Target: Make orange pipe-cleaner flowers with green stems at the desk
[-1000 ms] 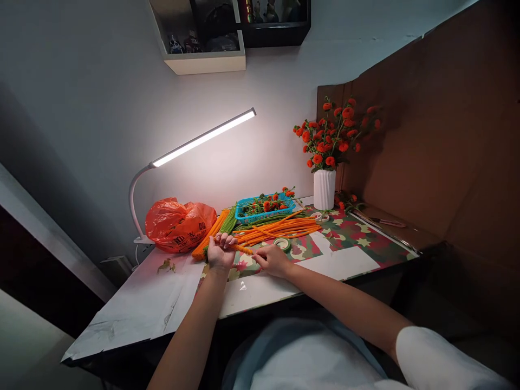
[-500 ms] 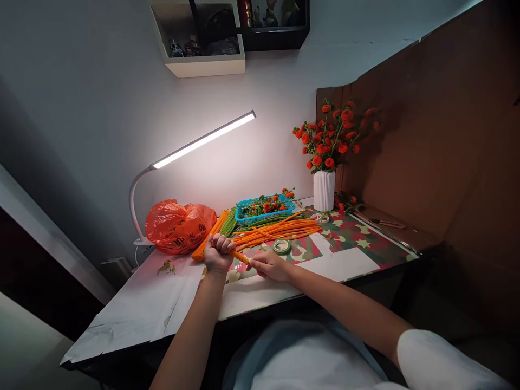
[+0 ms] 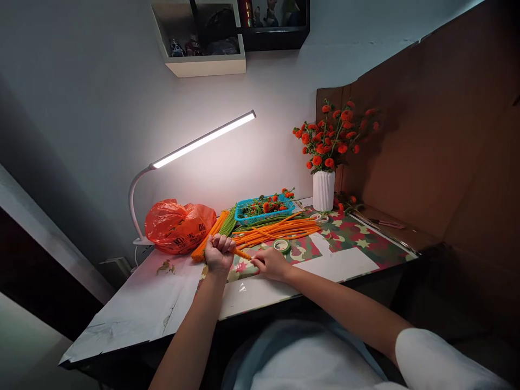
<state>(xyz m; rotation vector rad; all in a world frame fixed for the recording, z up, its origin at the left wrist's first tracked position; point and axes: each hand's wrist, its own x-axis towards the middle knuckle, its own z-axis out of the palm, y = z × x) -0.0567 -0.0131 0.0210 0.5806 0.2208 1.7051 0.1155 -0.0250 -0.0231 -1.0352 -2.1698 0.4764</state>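
Observation:
My left hand [image 3: 220, 252] is closed in a fist around an orange twisted stem [image 3: 242, 254], which slants down to the right out of the fist. The fingertips of my right hand [image 3: 271, 264] pinch the stem's far end. Behind the hands, loose orange stems [image 3: 280, 229] lie in a spread pile on the camouflage-patterned mat [image 3: 361, 238]. A roll of green tape [image 3: 281, 246] rests just above my right hand. Orange and green bundles [image 3: 229, 222] lie behind my left hand.
An orange plastic bag [image 3: 179, 226] sits at the left beside the lamp [image 3: 203, 140]. At the back are a blue basket [image 3: 264, 218] with red flowers and a white ribbed vase [image 3: 324, 190] holding more. A cardboard panel [image 3: 426, 146] stands on the right.
My right hand has shifted slightly right and up, and a longer, thinner-looking length of the orange stem shows between my hands. My left hand has barely moved.

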